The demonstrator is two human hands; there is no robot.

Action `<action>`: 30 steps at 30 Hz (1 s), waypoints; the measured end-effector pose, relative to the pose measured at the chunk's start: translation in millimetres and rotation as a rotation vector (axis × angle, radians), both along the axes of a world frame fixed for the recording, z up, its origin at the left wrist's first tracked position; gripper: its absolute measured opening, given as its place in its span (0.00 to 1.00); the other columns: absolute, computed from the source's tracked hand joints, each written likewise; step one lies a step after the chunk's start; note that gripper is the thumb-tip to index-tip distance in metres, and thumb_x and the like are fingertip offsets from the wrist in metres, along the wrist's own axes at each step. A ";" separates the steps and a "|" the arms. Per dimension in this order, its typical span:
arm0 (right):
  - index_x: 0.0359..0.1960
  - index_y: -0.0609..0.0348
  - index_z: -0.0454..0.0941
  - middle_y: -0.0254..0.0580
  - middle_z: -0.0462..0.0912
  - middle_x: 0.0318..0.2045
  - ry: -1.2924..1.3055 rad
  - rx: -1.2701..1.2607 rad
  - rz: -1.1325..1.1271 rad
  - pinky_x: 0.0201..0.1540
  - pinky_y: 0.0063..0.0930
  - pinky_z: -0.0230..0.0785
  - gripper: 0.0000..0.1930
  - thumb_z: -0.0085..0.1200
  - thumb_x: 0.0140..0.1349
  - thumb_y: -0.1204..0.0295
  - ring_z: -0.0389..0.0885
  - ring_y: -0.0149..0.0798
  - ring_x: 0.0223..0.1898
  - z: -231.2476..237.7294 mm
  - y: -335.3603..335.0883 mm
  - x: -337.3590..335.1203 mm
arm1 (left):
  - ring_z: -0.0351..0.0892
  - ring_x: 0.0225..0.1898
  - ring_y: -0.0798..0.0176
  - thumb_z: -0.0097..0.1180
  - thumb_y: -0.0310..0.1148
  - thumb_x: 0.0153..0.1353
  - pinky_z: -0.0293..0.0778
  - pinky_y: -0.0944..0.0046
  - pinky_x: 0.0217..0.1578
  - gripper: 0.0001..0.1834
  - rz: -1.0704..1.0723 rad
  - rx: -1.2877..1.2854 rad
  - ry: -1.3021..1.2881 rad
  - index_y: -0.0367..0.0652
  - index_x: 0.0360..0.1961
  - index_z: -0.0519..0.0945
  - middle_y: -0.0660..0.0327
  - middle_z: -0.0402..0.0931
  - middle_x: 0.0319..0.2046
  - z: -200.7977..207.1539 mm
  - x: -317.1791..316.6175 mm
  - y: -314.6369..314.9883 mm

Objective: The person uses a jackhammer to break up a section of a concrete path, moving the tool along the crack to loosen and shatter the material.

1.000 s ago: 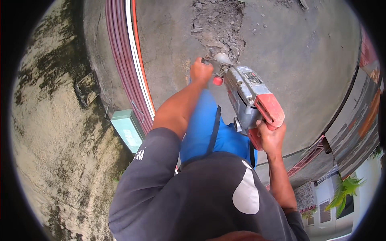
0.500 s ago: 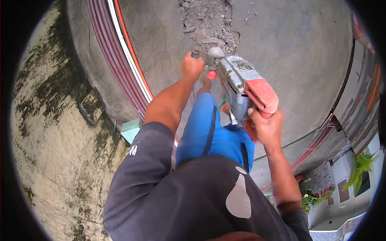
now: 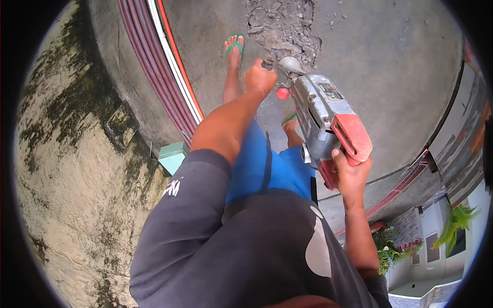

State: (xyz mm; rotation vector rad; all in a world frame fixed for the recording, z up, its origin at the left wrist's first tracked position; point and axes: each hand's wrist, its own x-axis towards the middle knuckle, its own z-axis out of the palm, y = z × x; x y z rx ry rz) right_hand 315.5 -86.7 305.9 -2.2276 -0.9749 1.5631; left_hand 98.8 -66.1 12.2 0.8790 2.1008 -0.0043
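Observation:
A grey and red demolition hammer (image 3: 321,110) hangs in front of me, held in both hands, its head end toward the broken concrete. My right hand (image 3: 353,174) is wrapped round the red rear handle. At the front, my left hand (image 3: 260,77) grips the side handle, whose ribbed end (image 3: 267,63) shows past the fist. The tool's bit is mostly hidden from view. Just beyond the hammer's nose lies a trench of broken concrete (image 3: 282,28), filled with loose grey rubble.
Purple pipes (image 3: 159,66) run with a white and an orange one along the mossy wall (image 3: 67,195) at left. A pale green box (image 3: 173,156) sits by them. My feet in green flip-flops (image 3: 234,47) stand on the concrete floor (image 3: 390,87). Plants (image 3: 390,249) grow at lower right.
My left foot has stepped forward and now shows beside the trench. Both hands and the hammer appear slightly farther right in the picture, with the grip unchanged.

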 end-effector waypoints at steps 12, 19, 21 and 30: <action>0.48 0.70 0.81 0.39 0.85 0.37 0.000 0.019 0.010 0.45 0.28 0.73 0.15 0.63 0.59 0.77 0.80 0.31 0.38 2.7 46.0 -61.0 | 0.85 0.44 0.36 0.66 0.42 0.53 0.79 0.42 0.49 0.20 -0.046 0.025 -0.032 0.42 0.44 0.81 0.41 0.85 0.38 -25.0 -39.6 35.7; 0.46 0.67 0.79 0.35 0.80 0.28 -0.078 0.114 0.068 0.25 0.24 0.69 0.13 0.63 0.62 0.73 0.75 0.25 0.22 -9.4 37.9 -49.5 | 0.85 0.44 0.37 0.66 0.43 0.53 0.79 0.42 0.48 0.21 -0.060 -0.011 -0.028 0.43 0.44 0.82 0.41 0.85 0.37 -14.5 -35.1 43.2; 0.45 0.67 0.79 0.34 0.79 0.27 -0.042 0.032 -0.011 0.24 0.24 0.68 0.14 0.63 0.63 0.71 0.75 0.26 0.21 0.4 45.3 -53.0 | 0.85 0.44 0.37 0.66 0.43 0.53 0.79 0.42 0.48 0.21 -0.049 -0.017 -0.045 0.43 0.44 0.82 0.41 0.85 0.38 -12.9 -35.1 42.6; 0.42 0.65 0.78 0.34 0.79 0.25 -0.059 0.021 0.031 0.25 0.24 0.68 0.15 0.63 0.65 0.64 0.75 0.26 0.21 -2.9 70.8 -47.1 | 0.85 0.47 0.38 0.67 0.43 0.54 0.79 0.45 0.50 0.22 -0.056 -0.029 -0.071 0.42 0.46 0.81 0.43 0.85 0.40 -13.5 -31.9 57.4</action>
